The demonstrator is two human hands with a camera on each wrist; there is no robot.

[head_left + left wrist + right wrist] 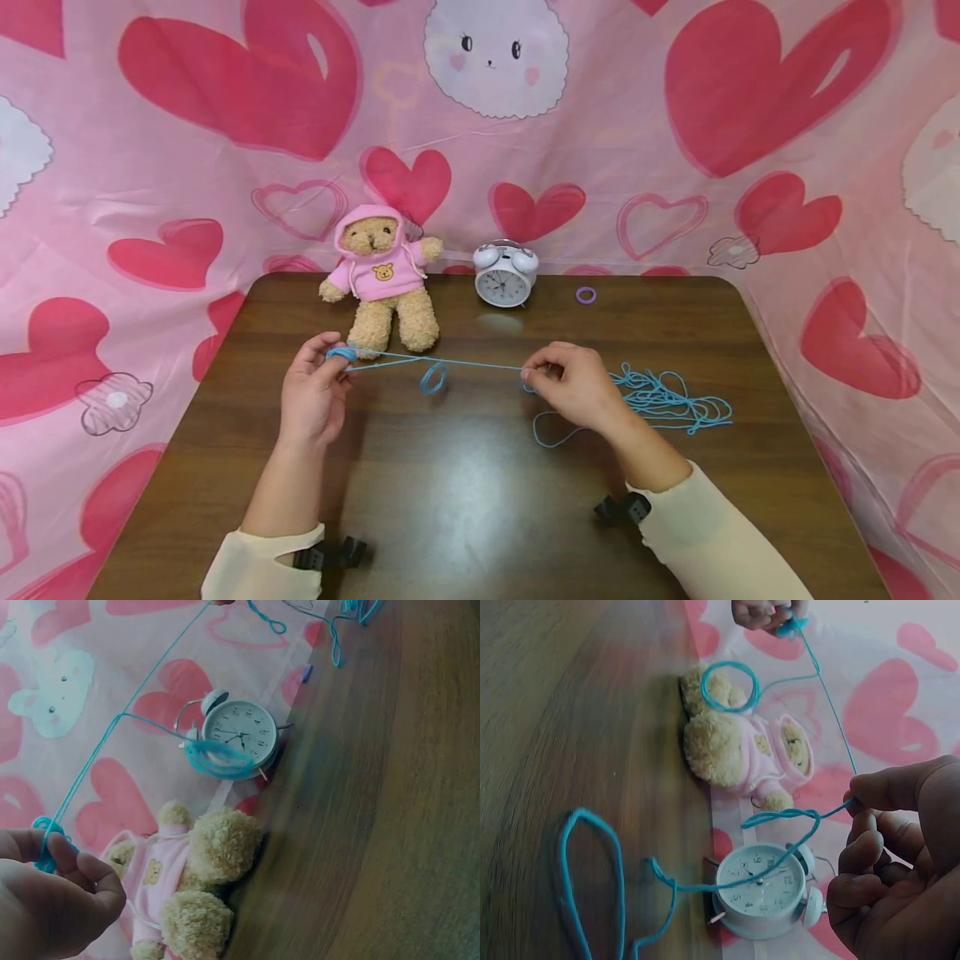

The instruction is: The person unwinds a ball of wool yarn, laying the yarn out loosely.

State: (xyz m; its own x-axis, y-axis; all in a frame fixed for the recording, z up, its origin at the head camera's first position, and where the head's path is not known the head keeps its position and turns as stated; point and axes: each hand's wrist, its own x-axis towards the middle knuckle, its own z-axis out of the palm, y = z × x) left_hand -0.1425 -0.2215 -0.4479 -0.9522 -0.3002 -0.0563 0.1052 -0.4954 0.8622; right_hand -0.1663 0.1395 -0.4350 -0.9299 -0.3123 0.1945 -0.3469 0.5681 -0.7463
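Note:
Pinched in my left hand (313, 392) is a small wound bundle of blue yarn (342, 354), held between thumb and fingers above the table. My right hand (573, 385) pinches the same strand between thumb and forefinger. Between the two hands the yarn runs taut. A small coiled loop (432, 377) hangs from that stretch, seen as a ring in the right wrist view (730, 686). Past my right hand, the loose yarn pile (667, 400) lies tangled on the table, with slack loops trailing from the pinch.
A teddy bear (384, 275) in a pink hoodie sits at the back of the brown table (465, 500). Right of it stand a white alarm clock (504, 277) and a flat purple ring (586, 295). A pink heart-patterned cloth (600, 108) hangs around the table.

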